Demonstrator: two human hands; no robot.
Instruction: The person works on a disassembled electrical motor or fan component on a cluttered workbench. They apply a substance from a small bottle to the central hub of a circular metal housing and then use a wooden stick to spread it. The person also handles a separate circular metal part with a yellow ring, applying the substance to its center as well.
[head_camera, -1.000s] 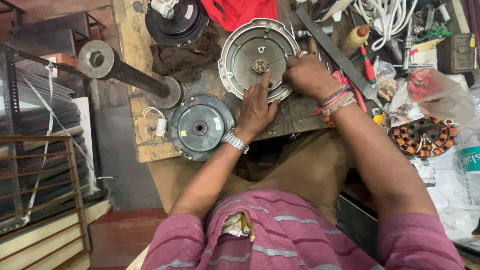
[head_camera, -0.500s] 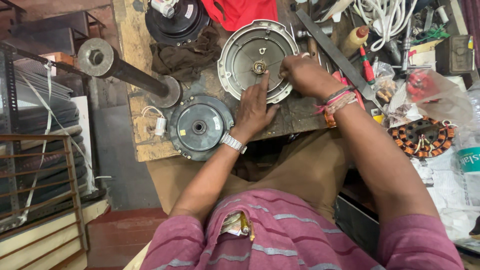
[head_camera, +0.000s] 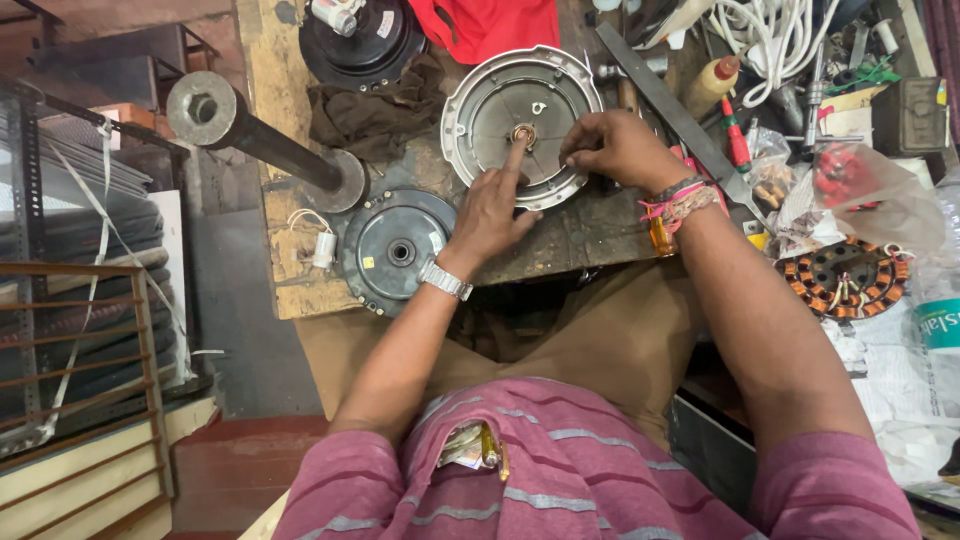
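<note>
Silver cover (head_camera: 520, 125) flat on worktop (head_camera: 280, 150), open side up – left hand (head_camera: 490, 215) forefinger on hub bearing (head_camera: 524, 133), other fingers loose, holding nothing; right hand (head_camera: 615, 150) fingers pinched at cover rim, contents unclear; dark cover (head_camera: 395, 250) beside, unjoined – assembly unfinished

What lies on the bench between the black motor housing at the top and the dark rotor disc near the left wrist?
In the head view, a crumpled brown rag lies between the black housing and the dark disc, beside the flared foot of a steel pipe.
</note>
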